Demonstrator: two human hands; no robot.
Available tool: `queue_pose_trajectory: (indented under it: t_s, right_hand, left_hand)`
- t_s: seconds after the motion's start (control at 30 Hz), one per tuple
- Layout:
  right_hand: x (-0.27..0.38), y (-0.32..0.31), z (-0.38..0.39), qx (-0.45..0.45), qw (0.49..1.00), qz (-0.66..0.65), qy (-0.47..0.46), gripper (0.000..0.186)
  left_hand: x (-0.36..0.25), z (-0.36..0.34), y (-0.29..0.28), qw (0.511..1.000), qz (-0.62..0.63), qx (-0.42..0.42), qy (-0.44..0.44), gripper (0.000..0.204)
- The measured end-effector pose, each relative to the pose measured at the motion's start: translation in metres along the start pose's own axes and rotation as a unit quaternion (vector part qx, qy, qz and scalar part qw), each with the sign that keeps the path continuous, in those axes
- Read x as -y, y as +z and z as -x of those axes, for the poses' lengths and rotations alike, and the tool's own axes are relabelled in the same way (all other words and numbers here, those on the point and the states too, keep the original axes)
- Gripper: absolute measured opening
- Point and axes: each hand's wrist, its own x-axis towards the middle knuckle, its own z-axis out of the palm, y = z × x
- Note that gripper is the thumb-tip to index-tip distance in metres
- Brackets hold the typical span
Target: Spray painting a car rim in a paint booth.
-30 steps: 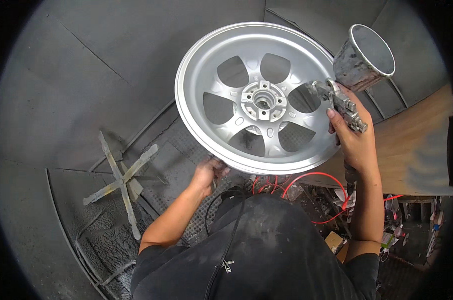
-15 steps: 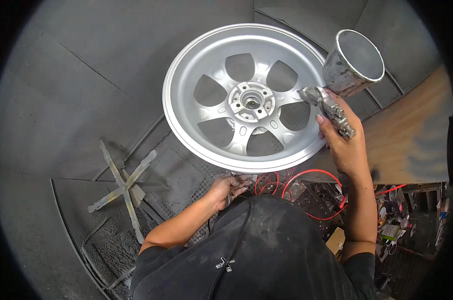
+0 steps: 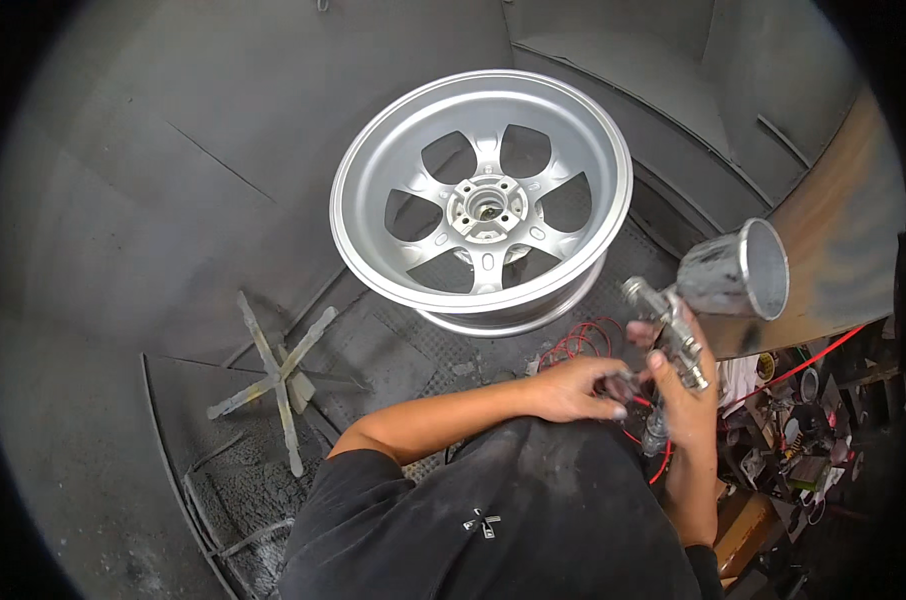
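Note:
My right hand [image 3: 685, 395] is closed round a metal spray gun [image 3: 670, 325] with a large, paint-smeared cup [image 3: 715, 277] tilted to the right, its open mouth facing right. Below the gun's grip sits a metal hose fitting [image 3: 655, 432] beside the red air hose [image 3: 665, 462]. My left hand [image 3: 581, 388] is close to the gun's lower part, fingers curled inward; blur hides what they grip. Beyond both hands, a silver car wheel rim [image 3: 488, 278] lies level with its open side up, raised above the floor. Its support is mostly hidden beneath it.
A cross-shaped metal stand [image 3: 278, 380] is at the left on the dusty grey floor. Curved grey walls [image 3: 243, 110] surround the rim. A brown curved panel [image 3: 848, 240] rises at the right, with cluttered tools and parts [image 3: 803, 430] below it. Coiled red hose [image 3: 583, 340] lies near the rim.
My right hand has drawn the spray gun down toward me, away from the rim, and the cup has tipped sideways. My left hand has moved right, up to the gun.

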Motion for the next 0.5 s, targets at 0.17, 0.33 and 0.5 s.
queue_pose_trajectory:
  t_s: [0.17,0.33,0.5]
  right_hand:
    - [-0.01,-0.016,0.03,0.051,0.998,-0.03,0.034,0.057]
    - [-0.023,-0.026,0.043,0.132,0.99,0.04,-0.003,0.052]
    - [-0.016,-0.018,0.032,0.174,0.984,-0.014,-0.023,0.052]
  left_hand:
    - [0.011,-0.015,0.042,0.998,-0.033,0.023,-0.049,0.044]
    - [0.024,-0.004,0.067,0.991,-0.096,-0.035,-0.085,0.043]
    - [0.031,0.012,0.062,0.927,-0.369,-0.055,0.047,0.04]
